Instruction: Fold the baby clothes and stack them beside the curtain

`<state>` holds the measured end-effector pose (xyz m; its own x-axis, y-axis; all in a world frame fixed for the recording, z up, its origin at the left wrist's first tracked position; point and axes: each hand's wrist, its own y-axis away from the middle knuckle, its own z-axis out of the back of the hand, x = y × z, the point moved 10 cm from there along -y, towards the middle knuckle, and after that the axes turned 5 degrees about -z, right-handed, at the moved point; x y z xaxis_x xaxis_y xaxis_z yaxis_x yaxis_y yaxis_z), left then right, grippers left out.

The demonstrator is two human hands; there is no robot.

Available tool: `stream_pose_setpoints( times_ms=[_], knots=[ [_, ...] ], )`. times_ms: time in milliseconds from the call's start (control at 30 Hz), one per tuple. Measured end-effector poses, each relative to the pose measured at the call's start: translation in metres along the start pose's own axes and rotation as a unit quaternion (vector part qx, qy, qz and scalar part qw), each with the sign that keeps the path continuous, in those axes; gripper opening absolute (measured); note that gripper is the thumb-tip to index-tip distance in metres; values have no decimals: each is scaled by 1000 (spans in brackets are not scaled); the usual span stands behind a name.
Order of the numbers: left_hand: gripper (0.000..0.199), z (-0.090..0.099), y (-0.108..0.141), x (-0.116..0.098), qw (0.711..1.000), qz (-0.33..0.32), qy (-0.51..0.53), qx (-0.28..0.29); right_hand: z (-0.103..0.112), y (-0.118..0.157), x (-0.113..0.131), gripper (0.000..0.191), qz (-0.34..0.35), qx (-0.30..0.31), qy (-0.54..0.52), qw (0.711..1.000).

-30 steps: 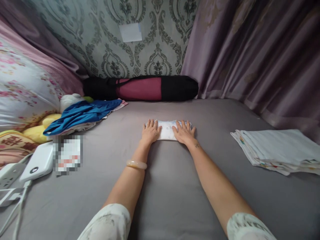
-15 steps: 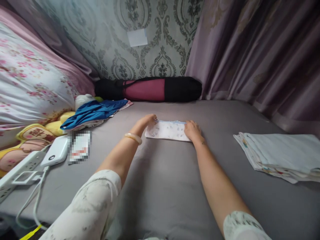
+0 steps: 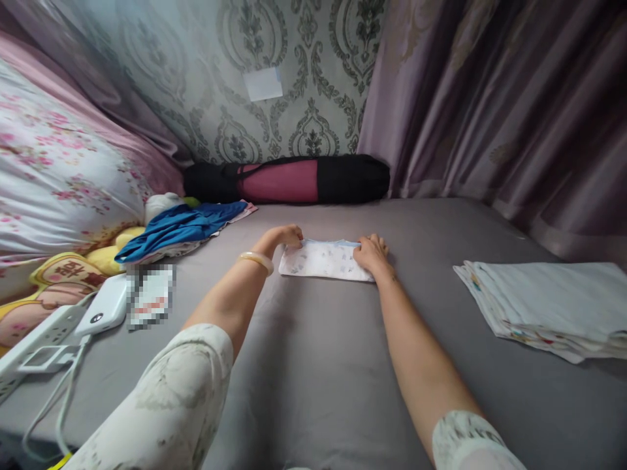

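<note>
Cloth (image 3: 323, 260), white, grey-printed, flat oblong.
Far edge pale blue; left hand (image 3: 285, 237) and right hand (image 3: 372, 253) pinch it.

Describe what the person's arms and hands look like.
Both sleeves are whitish with greyish patterning. A pale bangle circles the left forearm. The left hand and right hand are ungloved; a small dark mark shows near the right wrist.
</note>
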<state>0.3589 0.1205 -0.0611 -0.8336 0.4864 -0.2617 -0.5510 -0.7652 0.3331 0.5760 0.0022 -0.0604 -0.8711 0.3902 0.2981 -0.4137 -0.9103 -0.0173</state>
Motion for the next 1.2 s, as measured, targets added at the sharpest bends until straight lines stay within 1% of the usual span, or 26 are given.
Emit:
stream_pose_setpoints(
  times_ms=[67, 133, 267, 333, 400, 500, 600, 667, 700, 767, 800, 833, 867, 900, 967, 1067, 1133, 1200],
  knots=[
    [45, 0, 4, 1, 1000, -7, 24, -10, 0, -1, 0, 40, 1, 6, -11, 1000],
    [39, 3, 10, 0, 996, -21, 80, -33, 2, -2, 0, 38, 6, 15, -25, 1000],
    [23, 18, 25, -1, 971, -50, 216, -85, 12, -4, 1, 33, 27, 51, -89, 994],
    [22, 25, 34, -4, 959, -63, 260, -91, 22, -3, 1, 32, 40, 66, -135, 988],
    [27, 35, 43, -7, 951, -80, 284, -92, 34, -1, -1, 31, 50, 66, -171, 982],
    [35, 52, 57, -14, 946, -114, 291, -87, 56, 3, 0, 32, 77, 51, -218, 971],
    [35, 70, 69, -22, 944, -151, 276, -103, 78, 7, 6, 34, 122, 16, -259, 958],
    [32, 82, 75, -26, 935, -173, 275, -140, 93, 9, 9, 34, 145, -25, -282, 948],
    [32, 89, 78, -27, 927, -183, 280, -169, 100, 10, 10, 34, 154, -50, -293, 942],
    [32, 100, 85, -24, 909, -194, 276, -246, 111, 12, 11, 34, 164, -93, -308, 933],
    [31, 102, 90, -22, 902, -194, 260, -284, 115, 14, 10, 34, 165, -106, -307, 931],
    [30, 101, 94, -19, 900, -192, 235, -314, 115, 15, 11, 34, 166, -107, -299, 933],
    [28, 97, 97, -18, 902, -187, 204, -330, 114, 16, 12, 34, 170, -95, -286, 938],
    [27, 88, 99, -17, 910, -183, 171, -331, 110, 18, 15, 33, 175, -71, -268, 945],
    [26, 63, 102, -17, 930, -180, 114, -299, 94, 21, 21, 33, 193, 9, -222, 956],
    [28, 24, 110, -19, 949, -191, 62, -245, 66, 31, 27, 35, 213, 141, -158, 954],
    [30, 4, 116, -22, 952, -205, 43, -222, 52, 37, 29, 38, 218, 197, -127, 947],
    [33, -10, 121, -26, 954, -221, 25, -203, 42, 41, 29, 41, 210, 228, -98, 946]
  ],
)
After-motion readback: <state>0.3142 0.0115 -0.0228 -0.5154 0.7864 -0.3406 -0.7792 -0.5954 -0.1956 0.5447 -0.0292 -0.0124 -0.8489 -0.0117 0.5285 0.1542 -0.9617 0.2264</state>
